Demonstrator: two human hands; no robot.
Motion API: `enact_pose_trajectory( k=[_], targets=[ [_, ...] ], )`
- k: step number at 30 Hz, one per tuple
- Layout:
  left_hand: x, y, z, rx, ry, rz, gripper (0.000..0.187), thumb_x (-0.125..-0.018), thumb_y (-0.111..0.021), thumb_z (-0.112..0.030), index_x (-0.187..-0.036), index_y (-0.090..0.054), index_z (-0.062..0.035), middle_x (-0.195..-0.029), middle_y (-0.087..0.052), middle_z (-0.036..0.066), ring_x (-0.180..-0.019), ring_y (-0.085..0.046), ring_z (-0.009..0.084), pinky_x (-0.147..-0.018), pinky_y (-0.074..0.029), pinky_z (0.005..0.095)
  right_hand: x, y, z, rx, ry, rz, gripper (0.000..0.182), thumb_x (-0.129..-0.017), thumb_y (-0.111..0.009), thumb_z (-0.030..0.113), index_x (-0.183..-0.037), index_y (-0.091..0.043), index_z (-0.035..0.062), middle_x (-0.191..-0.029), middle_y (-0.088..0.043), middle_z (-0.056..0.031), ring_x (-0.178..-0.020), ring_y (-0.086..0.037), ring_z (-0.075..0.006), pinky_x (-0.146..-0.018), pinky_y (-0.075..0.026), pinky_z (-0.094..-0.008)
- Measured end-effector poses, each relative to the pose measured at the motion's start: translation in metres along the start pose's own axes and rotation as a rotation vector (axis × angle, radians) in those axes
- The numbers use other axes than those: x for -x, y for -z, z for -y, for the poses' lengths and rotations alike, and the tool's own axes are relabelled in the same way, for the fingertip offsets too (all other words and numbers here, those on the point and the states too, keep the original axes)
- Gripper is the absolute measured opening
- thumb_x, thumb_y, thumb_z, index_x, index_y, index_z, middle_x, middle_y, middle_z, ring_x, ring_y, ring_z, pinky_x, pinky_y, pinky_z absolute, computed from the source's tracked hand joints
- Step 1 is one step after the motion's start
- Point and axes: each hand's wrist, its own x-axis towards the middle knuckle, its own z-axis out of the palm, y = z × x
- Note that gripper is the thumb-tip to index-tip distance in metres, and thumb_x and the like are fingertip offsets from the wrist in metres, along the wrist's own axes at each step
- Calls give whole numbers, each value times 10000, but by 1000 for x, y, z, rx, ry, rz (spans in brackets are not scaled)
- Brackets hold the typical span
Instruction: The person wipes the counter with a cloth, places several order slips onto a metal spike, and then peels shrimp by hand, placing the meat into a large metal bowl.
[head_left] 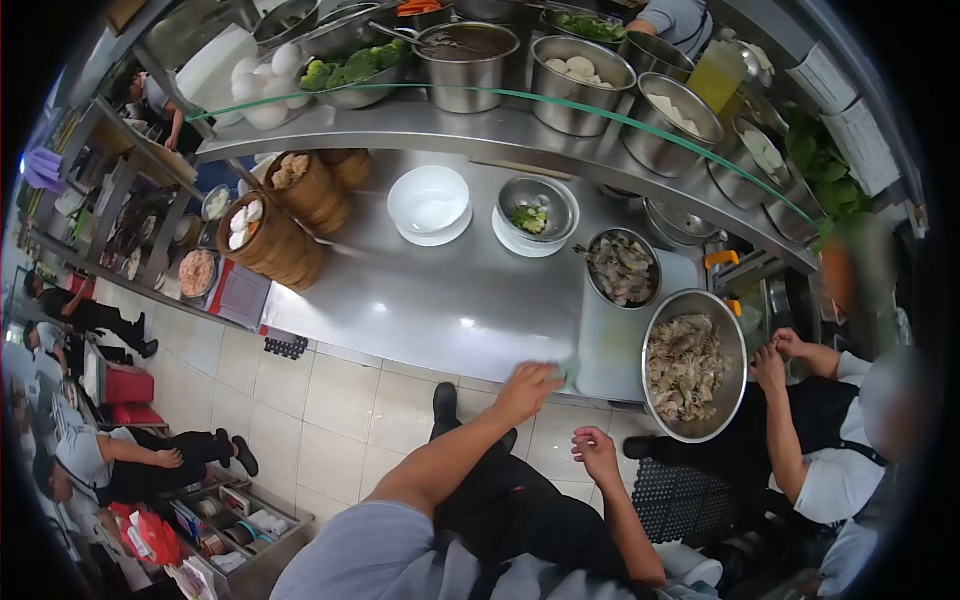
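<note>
My left hand (527, 393) is over the front edge of the steel counter (430, 320), beside the near left corner of a pale cutting board (612, 350). Its fingertips are blurred, with a faint greenish patch next to them; whether they hold anything is unclear. My right hand (597, 455) hangs in front of the counter, fingers loosely bent and apart, holding nothing. A bowl of shrimp (625, 268) sits on the board. The larger steel bowl of shrimp or shells (690, 365) overlaps the board's right side.
White bowls (430, 200) and a steel bowl with greens (537, 212) stand farther back. Bamboo steamers (275, 245) are at the left. Above runs a shelf (400, 125) with eggs, broccoli and steel pots. A co-worker (820, 430) stands close on the right, both hands near the large bowl.
</note>
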Motion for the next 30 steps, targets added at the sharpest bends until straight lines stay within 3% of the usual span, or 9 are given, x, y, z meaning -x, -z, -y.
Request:
enact_pose_trajectory(
  k=[3, 8, 10, 13, 15, 17, 23, 27, 30],
  targets=[
    [51, 52, 17, 133, -14, -76, 343, -751, -591, -26, -1049, -729, -122, -1164, -654, 116, -1161, -571, 323, -1030, -418, 475, -2, 21, -20, 40, -14, -3, 193, -934, -594, 110, -1107, -619, 27, -952, -665, -84, -784, -678, -163, -643, -569, -288],
    [98, 203, 99, 20, 570, -699, 366, -797, -471, 103, -1065, -680, -31, -1120, -652, 171, -1071, -604, 335, -947, -471, 427, 14, 59, -56, 128, -53, -132, 154, -904, -608, 93, -1032, -656, 22, -837, -673, -71, -662, -661, -133, -554, -544, -275],
    [114, 221, 150, -500, 653, -778, 377, -793, -481, 104, -1095, -668, -20, -1106, -646, 189, -1039, -616, 342, -901, -497, 386, 20, 64, -59, 195, -44, -155, 144, -897, -617, 98, -1010, -665, 23, -816, -675, -73, -623, -647, -126, -543, -530, -275],
    [83, 151, 157, 39, 743, -702, 423, -747, -511, 83, -1109, -682, -54, -1137, -648, 198, -1091, -602, 360, -930, -480, 431, 23, 64, -65, 275, 15, -171, 173, -898, -590, 95, -1043, -648, 20, -874, -659, -70, -680, -659, -133, -555, -551, -275],
    [56, 78, 137, -237, 297, -395, 494, -678, -534, 66, -1120, -697, -83, -1200, -648, 192, -1169, -567, 374, -1006, -414, 502, 30, 55, -59, 264, 23, -234, 172, -900, -594, 104, -1040, -649, 20, -866, -654, -62, -692, -658, -132, -560, -552, -278],
    [28, 15, 96, 45, 158, -328, 434, -685, -584, 16, -1083, -718, -94, -1202, -651, 177, -1182, -563, 375, -1030, -408, 491, 39, 42, -50, 127, -71, -250, 169, -901, -598, 113, -1034, -653, 24, -857, -648, -57, -705, -657, -132, -564, -552, -282],
    [-86, 30, 35, -81, 20, -50, 395, -901, -596, -206, -1285, -609, -114, -1230, -636, 148, -1179, -565, 389, -978, -465, 455, 87, 22, -109, 313, -48, -114, 198, -911, -613, 160, -1060, -652, 36, -868, -664, -52, -731, -669, -160, -594, -566, -307],
    [-146, 27, 144, 1307, 1080, -118, 463, -1004, -469, -287, -1425, -426, -98, -1391, -527, 153, -1242, -539, 337, -1038, -442, 480, 147, 15, -143, -8, -352, -284, 208, -937, -622, 211, -1071, -650, 55, -884, -670, -72, -747, -678, -183, -617, -579, -349],
    [-172, 39, 171, 1528, 1083, -303, 489, -998, -461, -262, -1431, -378, -50, -1441, -470, 154, -1304, -486, 304, -1057, -434, 462, 198, 9, -176, -187, -549, -429, 202, -947, -603, 209, -1076, -629, 56, -900, -670, -94, -730, -676, -218, -617, -580, -374]
  ],
)
